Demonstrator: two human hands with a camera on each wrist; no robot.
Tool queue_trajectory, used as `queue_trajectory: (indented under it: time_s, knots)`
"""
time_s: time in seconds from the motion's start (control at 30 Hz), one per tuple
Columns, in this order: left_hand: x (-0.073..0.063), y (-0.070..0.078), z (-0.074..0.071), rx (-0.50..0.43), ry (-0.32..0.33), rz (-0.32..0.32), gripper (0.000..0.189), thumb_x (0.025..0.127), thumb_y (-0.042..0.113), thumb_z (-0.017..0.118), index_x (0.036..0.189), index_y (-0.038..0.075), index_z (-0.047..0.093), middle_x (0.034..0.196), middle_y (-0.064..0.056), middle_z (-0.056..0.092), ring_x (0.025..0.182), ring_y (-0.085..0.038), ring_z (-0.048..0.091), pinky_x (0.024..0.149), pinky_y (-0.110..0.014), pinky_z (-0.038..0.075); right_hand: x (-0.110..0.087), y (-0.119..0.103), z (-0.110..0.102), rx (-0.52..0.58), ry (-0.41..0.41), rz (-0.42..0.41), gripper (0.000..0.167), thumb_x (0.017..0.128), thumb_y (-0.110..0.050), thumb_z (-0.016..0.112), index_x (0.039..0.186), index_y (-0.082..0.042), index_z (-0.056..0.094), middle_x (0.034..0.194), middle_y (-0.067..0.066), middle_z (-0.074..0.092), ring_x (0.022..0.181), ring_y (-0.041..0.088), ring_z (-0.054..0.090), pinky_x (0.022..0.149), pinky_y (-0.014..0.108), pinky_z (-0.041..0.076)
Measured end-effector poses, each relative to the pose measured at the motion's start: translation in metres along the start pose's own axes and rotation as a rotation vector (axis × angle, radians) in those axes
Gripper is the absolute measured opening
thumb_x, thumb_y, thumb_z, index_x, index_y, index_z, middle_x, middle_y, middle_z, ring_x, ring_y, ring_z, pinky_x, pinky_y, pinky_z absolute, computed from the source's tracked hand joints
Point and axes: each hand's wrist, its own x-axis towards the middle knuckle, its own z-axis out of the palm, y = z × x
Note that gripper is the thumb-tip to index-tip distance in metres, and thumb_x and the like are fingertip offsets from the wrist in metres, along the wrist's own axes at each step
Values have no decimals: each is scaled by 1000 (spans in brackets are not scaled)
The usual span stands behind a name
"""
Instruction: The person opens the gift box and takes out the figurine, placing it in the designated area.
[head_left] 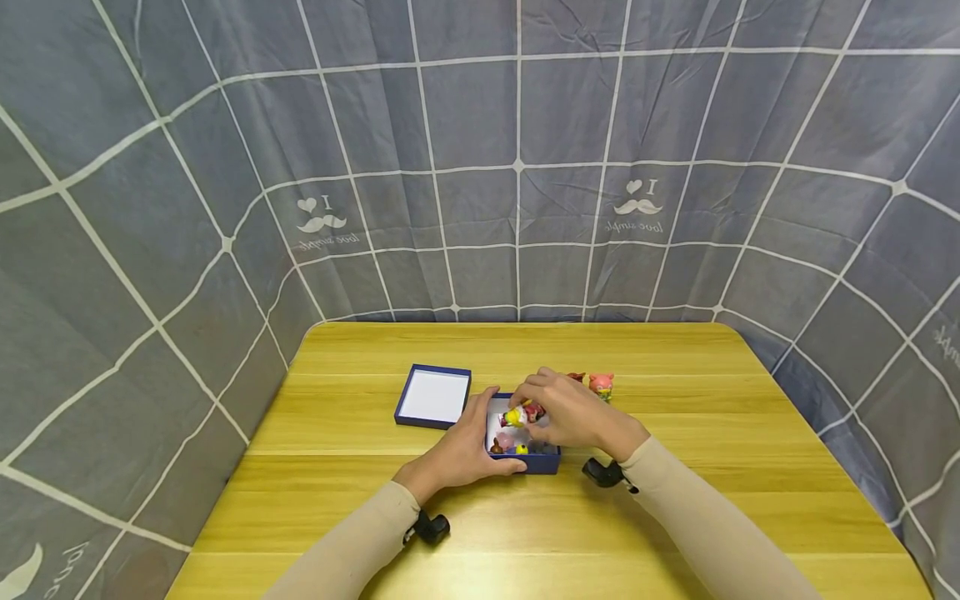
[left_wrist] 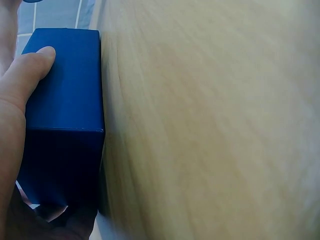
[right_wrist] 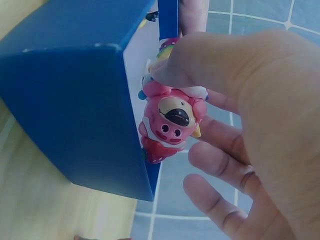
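Note:
A blue box (head_left: 542,464) with a white inside stands on the table, its top uncovered. My left hand (head_left: 467,450) grips it from the left, the thumb (left_wrist: 40,62) along the near wall and the fingers round the far side. Over the opening, my right hand (head_left: 566,408) pinches a pink bear figurine (right_wrist: 172,117) with a red strawberry-like cap between thumb and fingers; its other fingers spread loosely. Several small figurines (head_left: 504,440) lie in the box's near part, partly hidden by the wall and hands.
The box's blue lid (head_left: 433,395) lies left of it, white inside up. Behind my right hand is a pink figurine (head_left: 602,383), with a reddish-brown one (head_left: 576,377) partly covered. The wooden table (head_left: 337,408) is bordered by a grey gridded curtain (head_left: 480,208).

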Motion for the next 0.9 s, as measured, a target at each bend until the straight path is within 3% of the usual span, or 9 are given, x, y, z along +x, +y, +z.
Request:
queue_trajectory:
  time_s: [0.5,0.9]
  knots:
    - [-1,2,0,8,4,-10,136,92,67,94,187,11,14,188,-21,29,156,-38,58,130,-61,52,-8,4,-5,-5,78,-5,32,98,-20,93,128,-17,84,128,0,84,118,22,72,98,44,65]
    - [-1,1,1,19,16,-10,136,92,68,94,186,12,14,188,-21,29,153,-38,61,128,-60,54,-20,8,-7,48,79,47,32,98,-16,90,129,-13,82,127,4,81,115,21,76,99,44,69]
